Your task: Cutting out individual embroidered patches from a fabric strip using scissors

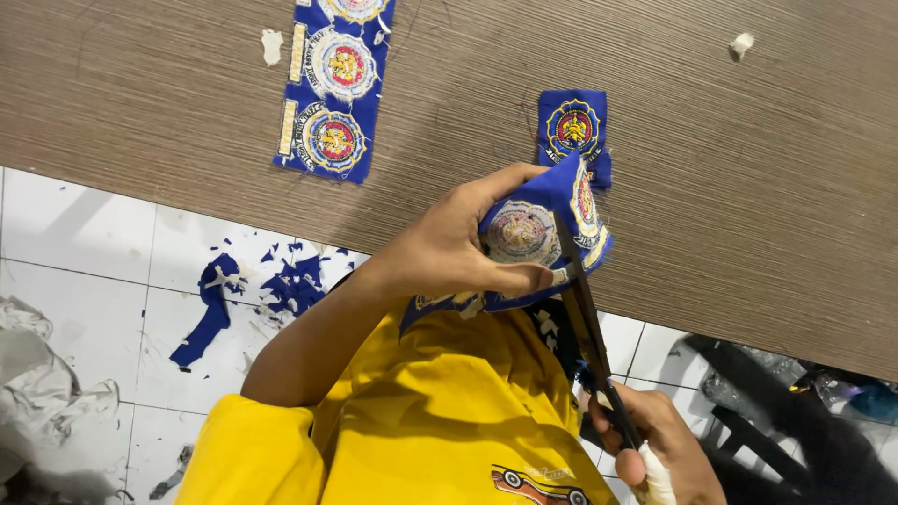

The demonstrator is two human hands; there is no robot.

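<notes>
Blue cloth with round embroidered badges is what's getting worked on here, seen from above over the person's own yellow shirt point(440, 421). Left hand point(449, 248) is curled around a folded strip of badges point(543, 234), thumb along the bottom edge and fingers wrapped over the top, so it's pinched pretty firmly and held up just off the near edge of the wooden table point(748, 187). Right hand point(655, 440) is down low near the bottom of the frame, closed around the handles of a pair of black scissors point(585, 309); one finger has a white wrap on it. Scissor blades run up from that hand and meet the cloth right by the left thumb, at the edge of one badge, though I can't tell how far apart the blades are from this angle. Flat on the table there's a single cut-out badge point(573, 126) just behind the held strip, almost touching it, and further left a longer strip point(337, 84) of three badges, running off the top of the frame. A couple of small white scraps point(272, 45) sit on the wood too. Down on the white tiled floor point(84, 234) to the left there's a scatter of blue offcuts point(281, 285), and some crumpled grey material point(37, 374) at the far left edge.
</notes>
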